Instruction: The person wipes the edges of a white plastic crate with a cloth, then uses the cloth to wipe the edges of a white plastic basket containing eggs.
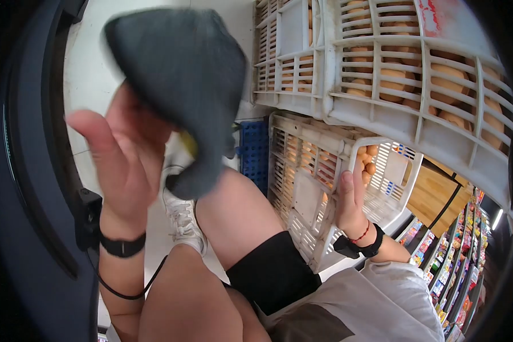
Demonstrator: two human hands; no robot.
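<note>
My left hand (128, 157) is raised at the left, palm toward me and thumb stretched out. Its fingers curl behind a dark grey, floppy, cloth-like thing (191, 62), which is blurred and has a small yellow patch beneath. What kind of thing it is I cannot make out. My right hand (350, 205) grips the near rim of a white plastic crate (310, 196), thumb up along the edge and the other fingers partly hidden. Several brown eggs (370, 159) show through that crate's opening and its slats.
Larger white crates (376, 105) with brown eggs behind their slats stand above and at the upper right. A blue perforated crate (253, 151) is beside the lower crate. My knees and white shoe (182, 219) are close below. Shelves of colourful packets (453, 256) line the right; a dark panel (28, 171) borders the left.
</note>
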